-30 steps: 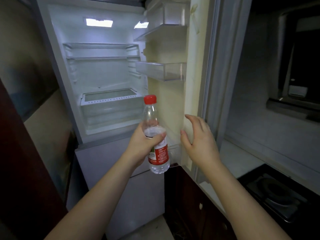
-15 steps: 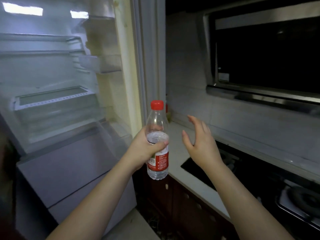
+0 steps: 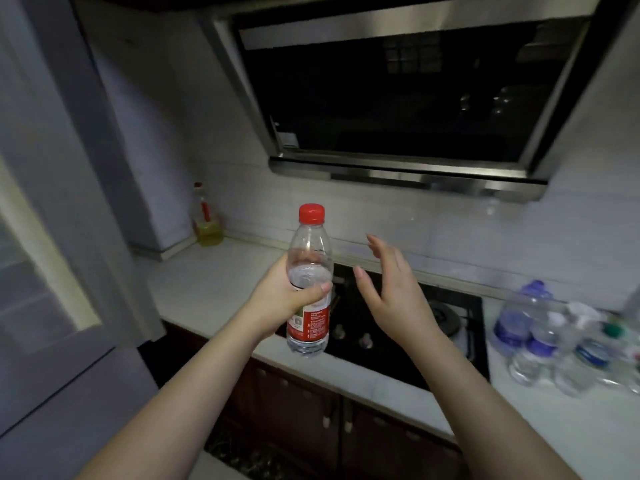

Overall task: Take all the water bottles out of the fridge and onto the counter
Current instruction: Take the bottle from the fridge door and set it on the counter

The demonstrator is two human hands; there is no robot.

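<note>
We've got the water bottle [image 3: 309, 278] upright in our left hand [image 3: 281, 296], fingers wrapped round its middle, held up above the surface [image 3: 204, 282] near the stove [image 3: 408, 327]. Our right hand [image 3: 393, 292] hovers just beside it, fingers spread and holding nothing. More bottles [image 3: 561, 341] sit clustered on the surface to the far right.

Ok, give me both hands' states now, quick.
Left hand: fingers curled round the red-capped water bottle, holding it upright.
Right hand: open, fingers spread, holding nothing.
</note>
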